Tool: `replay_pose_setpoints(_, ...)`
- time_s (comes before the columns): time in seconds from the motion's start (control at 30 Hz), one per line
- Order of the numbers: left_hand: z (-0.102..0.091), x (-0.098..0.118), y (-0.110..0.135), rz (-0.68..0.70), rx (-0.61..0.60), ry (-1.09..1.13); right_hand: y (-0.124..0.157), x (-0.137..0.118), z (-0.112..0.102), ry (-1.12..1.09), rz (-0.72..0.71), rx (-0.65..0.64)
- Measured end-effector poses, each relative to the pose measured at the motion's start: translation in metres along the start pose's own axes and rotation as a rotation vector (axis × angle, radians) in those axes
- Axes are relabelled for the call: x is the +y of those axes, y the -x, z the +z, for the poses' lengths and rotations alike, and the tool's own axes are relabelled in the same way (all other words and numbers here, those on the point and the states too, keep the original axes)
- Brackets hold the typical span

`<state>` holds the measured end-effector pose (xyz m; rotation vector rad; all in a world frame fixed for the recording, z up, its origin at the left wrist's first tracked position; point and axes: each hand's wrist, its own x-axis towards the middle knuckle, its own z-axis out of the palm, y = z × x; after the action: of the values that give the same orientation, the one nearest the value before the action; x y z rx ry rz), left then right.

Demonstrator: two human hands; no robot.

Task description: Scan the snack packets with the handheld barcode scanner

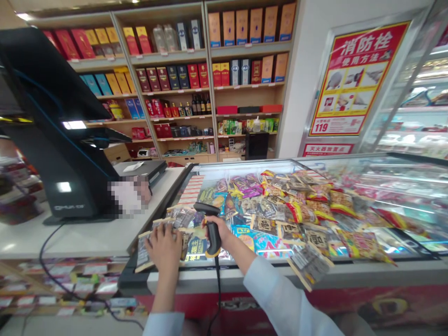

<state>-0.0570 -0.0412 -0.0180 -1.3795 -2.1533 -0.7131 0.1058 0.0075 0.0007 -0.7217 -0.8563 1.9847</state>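
My right hand point(220, 229) is closed round the grip of a black barcode scanner point(210, 226), whose head points left over the snack packets. My left hand point(165, 246) lies on a strip of packaged snacks point(157, 235) at the near left corner of the freezer lid, fingers bent over the packets. Many colourful snack packets point(294, 210) are spread across the glass lid of the chest freezer point(245, 275). The scanner's cable point(217, 289) hangs down in front of the freezer.
A black checkout terminal point(52, 130) stands on the white counter point(80, 238) to the left, with a blurred patch beside it. Shelves of boxed goods and bottles point(196, 74) fill the back wall. A red fire-hydrant poster point(357, 79) and a refrigerated case point(416, 102) are at right.
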Motion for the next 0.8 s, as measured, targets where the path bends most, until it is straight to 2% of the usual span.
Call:
replay_pose_setpoints(0.23,0.0022,-0.0015,-0.0001,0.023,0.003,-0.07,-0.0047,0.0062,-0.0039,-0.014,-0.024,0.003)
replay_pose_setpoints(0.57,0.0062,-0.0042,-0.0015,0.056,0.029,-0.08,-0.0009,0.0028,0.0023,-0.029,-0.028,0.013)
replay_pose_setpoints(0.8,0.0049,-0.0061,-0.0055,0.041,0.06,0.057,-0.0045,0.0025,-0.0012,-0.067,-0.016,-0.012)
